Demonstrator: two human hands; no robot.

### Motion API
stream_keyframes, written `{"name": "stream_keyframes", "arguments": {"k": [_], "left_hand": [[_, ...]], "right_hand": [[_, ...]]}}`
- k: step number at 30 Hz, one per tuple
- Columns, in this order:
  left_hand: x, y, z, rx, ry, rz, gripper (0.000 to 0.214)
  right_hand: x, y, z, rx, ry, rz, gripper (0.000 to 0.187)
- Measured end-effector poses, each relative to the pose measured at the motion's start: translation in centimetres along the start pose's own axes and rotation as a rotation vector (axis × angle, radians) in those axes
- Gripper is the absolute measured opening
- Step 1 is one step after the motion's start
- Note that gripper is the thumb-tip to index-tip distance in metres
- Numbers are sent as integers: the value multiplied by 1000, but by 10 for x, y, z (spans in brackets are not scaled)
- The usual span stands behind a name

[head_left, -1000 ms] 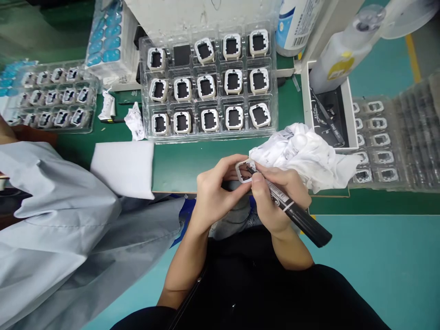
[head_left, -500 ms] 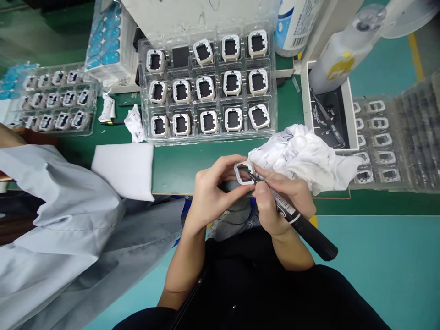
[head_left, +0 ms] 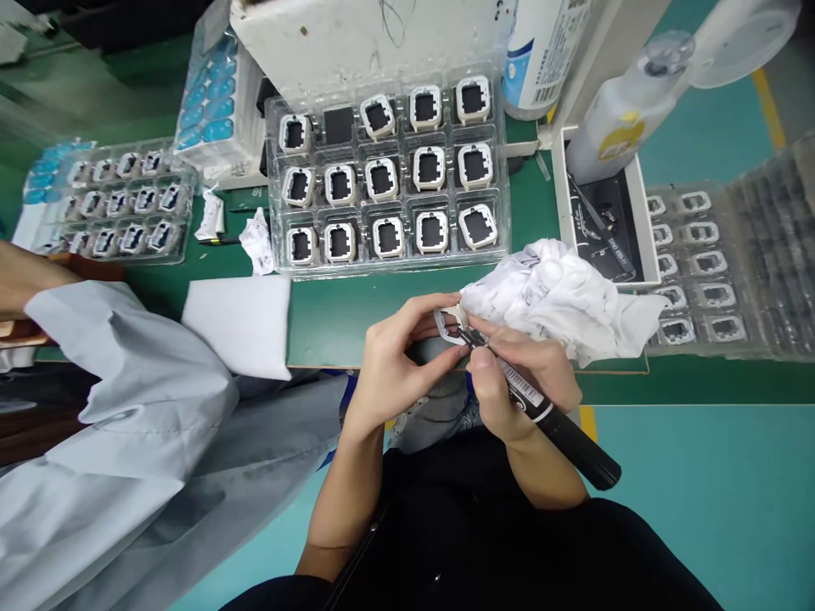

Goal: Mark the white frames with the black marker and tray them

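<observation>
Between the thumb and fingers of my left hand point(head_left: 398, 352) is a small white watch-case frame point(head_left: 441, 324), tilted and held just over the bench's front edge. My right hand point(head_left: 525, 373) grips a black marker pen point(head_left: 573, 437) with a white printed label. The marker's tip end reaches the frame's lower right side; whether it touches there I cannot tell. Beyond my hands lies a clear plastic tray point(head_left: 390, 268) with rows of similar white frames, one pocket showing only a dark pad. A crumpled white cloth point(head_left: 560, 297) lies right beside my right hand.
A white foam sheet point(head_left: 238, 327) lies to the left, near a co-worker's grey sleeve point(head_left: 133, 365). At the right stand a white box point(head_left: 642, 276) with a bottle point(head_left: 627, 119) in it and more trays point(head_left: 739, 280). A larger bottle point(head_left: 538, 64) stands behind.
The frame has tilted in my left hand, so its opening looks narrower. The marker stays at its lower right side. The bench has shifted slightly in view.
</observation>
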State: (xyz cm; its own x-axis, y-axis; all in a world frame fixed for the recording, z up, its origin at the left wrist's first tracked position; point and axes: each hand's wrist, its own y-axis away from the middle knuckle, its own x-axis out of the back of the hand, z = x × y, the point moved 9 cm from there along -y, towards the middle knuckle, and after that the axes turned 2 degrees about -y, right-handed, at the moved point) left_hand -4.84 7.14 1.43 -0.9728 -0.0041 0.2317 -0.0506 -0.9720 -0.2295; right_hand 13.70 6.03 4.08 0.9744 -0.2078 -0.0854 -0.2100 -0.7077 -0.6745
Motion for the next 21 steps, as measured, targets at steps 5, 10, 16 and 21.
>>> {"name": "stream_keyframes", "arguments": {"k": [5, 10, 16, 21], "left_hand": [[-1, 0, -1, 2, -3, 0, 52], [7, 2, -9, 39, 13, 86, 56], [67, -34, 11, -96, -210, 259, 55], [150, -130, 11, -183, -478, 335, 66]], "right_hand": [[-2, 1, 0, -28, -3, -54, 25], [8, 3, 6, -55, -40, 17, 13], [16, 10, 21, -131, -70, 32, 23], [15, 12, 22, -84, -30, 68, 19]]}}
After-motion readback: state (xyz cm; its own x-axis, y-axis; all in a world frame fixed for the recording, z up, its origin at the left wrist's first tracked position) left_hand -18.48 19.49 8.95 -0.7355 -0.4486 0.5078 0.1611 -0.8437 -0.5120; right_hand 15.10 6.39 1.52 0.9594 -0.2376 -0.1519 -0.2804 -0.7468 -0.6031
